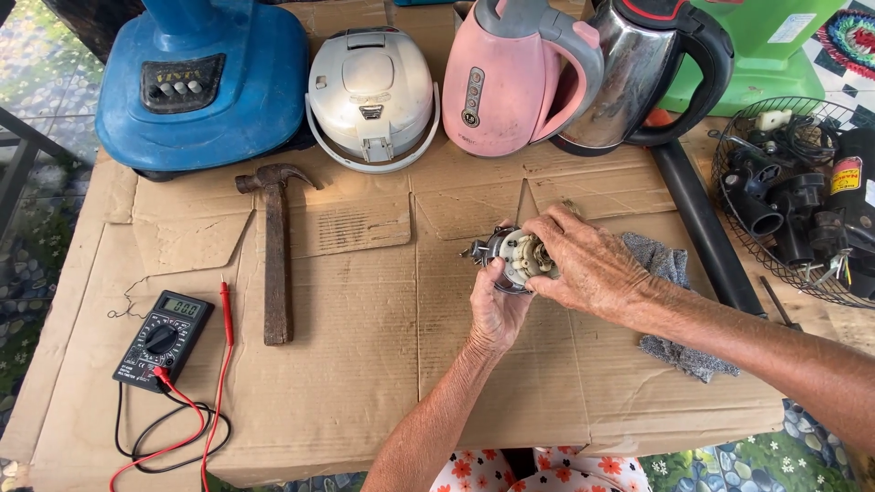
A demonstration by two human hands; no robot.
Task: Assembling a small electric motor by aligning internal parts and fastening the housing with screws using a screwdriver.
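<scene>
Wire basket point(729, 196) at right holds black motor parts point(793, 214). I see both hands gripping a small round switch part point(521, 259) above the worktop point(365, 301) centre: left hand point(497, 305) beneath, right hand point(583, 260) on top. Pale face tilts toward camera.

Cardboard-covered table point(346, 383), pebbled floor point(27, 273).

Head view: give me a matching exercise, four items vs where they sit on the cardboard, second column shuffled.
Items
1. hammer
2. multimeter
3. pink kettle
4. wire basket

Places
A. far right edge, full of black parts
B. back row, between the white rice cooker and the steel kettle
C. near left corner, red and black leads attached
D. left of both hands, lying flat, head toward the back row

Pairs: 1-D, 2-C, 3-B, 4-A
</scene>
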